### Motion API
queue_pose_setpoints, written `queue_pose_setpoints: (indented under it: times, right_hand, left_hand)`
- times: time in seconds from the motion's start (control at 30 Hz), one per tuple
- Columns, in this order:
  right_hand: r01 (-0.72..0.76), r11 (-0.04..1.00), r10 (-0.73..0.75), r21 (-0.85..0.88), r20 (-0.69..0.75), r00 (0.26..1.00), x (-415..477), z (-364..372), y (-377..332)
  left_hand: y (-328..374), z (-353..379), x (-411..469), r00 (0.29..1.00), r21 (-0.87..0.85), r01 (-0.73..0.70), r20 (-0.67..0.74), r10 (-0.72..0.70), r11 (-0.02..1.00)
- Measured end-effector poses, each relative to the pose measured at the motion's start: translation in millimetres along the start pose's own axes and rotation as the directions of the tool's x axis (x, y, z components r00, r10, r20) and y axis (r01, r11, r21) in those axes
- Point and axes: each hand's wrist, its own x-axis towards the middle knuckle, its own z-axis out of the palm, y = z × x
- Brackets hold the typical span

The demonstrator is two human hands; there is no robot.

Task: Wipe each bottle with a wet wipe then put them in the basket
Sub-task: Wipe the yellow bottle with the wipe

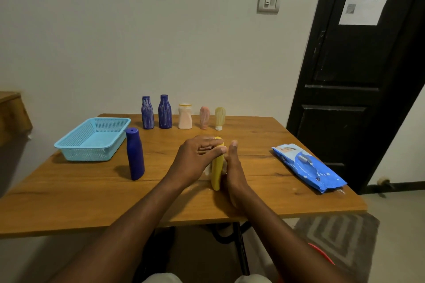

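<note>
A yellow bottle (217,173) stands upright in the middle of the wooden table (69,195). My left hand (197,158) grips its top, fingers curled over the cap. My right hand (234,172) lies against the bottle's right side with the thumb up; its fingers are hidden behind the bottle. A white wet wipe (208,169) peeks out at the bottle's left side, under my left hand. The light blue basket (87,156) sits empty at the left. A tall blue bottle (135,156) stands just right of the basket.
Along the far edge stand two purple bottles (147,112) (165,111), a pale bottle (185,117), a pink tube (204,117) and a yellowish tube (219,117). A blue wipes pack (308,167) lies at the right. A black door (345,76) is beyond the table.
</note>
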Motion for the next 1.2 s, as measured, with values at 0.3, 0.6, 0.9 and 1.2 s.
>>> queue_pose_setpoints:
  times: [0.3,0.6,0.9,1.2]
  right_hand:
    - [-0.017,0.998,0.010,-0.064,-0.115,0.993,-47.4,7.7,14.9]
    - [0.237,0.914,-0.291,-0.329,-0.124,0.949,-75.0,37.0,24.5]
    - [0.401,0.821,-0.532,-0.406,-0.291,0.795,-44.9,11.0,11.3]
    - [0.197,0.790,-0.349,-0.581,-0.162,0.923,-53.8,-15.9,26.4]
  left_hand:
    - [1.9,1.6,0.3,0.999,-0.044,0.034,-0.005,-0.034,0.998]
    - [7.5,0.1,0.8,1.000,0.031,0.016,-0.028,-0.015,0.999]
    - [11.4,-8.3,-1.9,0.999,0.055,0.030,-0.022,-0.029,0.998]
    - [15.2,-5.4,-4.8,0.999,0.096,0.037,-0.021,-0.035,0.995]
